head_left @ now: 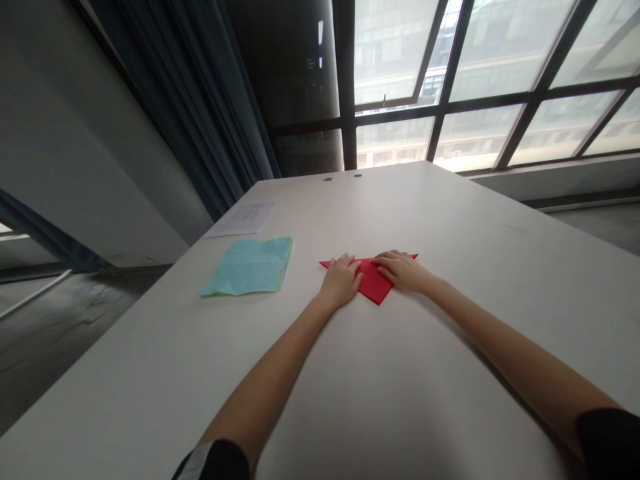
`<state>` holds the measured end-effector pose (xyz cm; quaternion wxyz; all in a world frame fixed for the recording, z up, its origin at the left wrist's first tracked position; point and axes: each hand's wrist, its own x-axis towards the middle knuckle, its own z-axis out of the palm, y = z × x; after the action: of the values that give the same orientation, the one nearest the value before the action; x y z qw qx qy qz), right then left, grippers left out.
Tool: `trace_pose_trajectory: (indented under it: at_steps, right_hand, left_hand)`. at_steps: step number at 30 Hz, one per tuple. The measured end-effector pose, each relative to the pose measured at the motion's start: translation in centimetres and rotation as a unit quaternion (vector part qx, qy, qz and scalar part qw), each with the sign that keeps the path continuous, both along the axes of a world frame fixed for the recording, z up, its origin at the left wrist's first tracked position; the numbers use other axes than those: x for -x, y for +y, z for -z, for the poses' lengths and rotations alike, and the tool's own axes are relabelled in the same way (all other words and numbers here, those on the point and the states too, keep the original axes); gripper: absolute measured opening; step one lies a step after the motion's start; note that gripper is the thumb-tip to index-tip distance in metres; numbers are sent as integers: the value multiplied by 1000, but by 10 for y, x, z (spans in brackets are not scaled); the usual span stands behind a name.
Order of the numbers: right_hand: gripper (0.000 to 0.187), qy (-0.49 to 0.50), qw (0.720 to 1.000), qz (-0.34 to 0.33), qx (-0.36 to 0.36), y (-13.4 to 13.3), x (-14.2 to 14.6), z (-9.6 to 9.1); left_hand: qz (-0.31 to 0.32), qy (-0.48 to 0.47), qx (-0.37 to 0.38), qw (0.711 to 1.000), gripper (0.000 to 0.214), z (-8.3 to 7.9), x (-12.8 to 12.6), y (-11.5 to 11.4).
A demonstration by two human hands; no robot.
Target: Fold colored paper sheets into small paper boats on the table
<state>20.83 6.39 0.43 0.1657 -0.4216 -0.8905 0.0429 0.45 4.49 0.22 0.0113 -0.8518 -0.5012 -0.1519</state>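
Observation:
A folded sheet of red paper (375, 283) lies flat on the white table, its long straight edge away from me and one corner pointing toward me. My left hand (342, 279) rests on its left part, fingers stretched out over the paper. On the right part lies my right hand (401, 270), also with extended fingers pressed flat on it. Sharp red tips stick out past both hands. The stretches of paper beneath the palms and fingers are hidden.
Left of my hands lies creased light blue paper (253, 265) with yellowish edges showing. Beyond it, a printed white sheet (243, 219) sits near the left edge of the table (380, 400). A blue curtain (200, 100) and windows stand behind the table.

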Motion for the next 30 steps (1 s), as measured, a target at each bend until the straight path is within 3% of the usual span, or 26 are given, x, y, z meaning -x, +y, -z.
trace_pose_trajectory:
  at_steps: [4,11,16,20,25,30]
  right_hand:
    - [43,-4,1000,-22,18,-5,9,11]
    - [61,-50,997,41,48,-2,2,23]
    - [70,-77,990,92,74,4,-9,24]
    - [70,-80,985,114,100,7,-19,21]
    - [68,-52,989,96,105,10,-31,21]
    - [64,22,994,47,92,21,-50,17]
  left_hand:
    - [8,26,51,998,48,7,-3,-2]
    - [-1,47,96,994,55,6,-1,-1]
    - [-75,60,139,986,68,5,0,-1]
    - [-132,68,147,978,81,5,17,7]
    - [-119,73,146,979,71,5,42,19]
    - [-113,75,145,980,67,7,46,21]
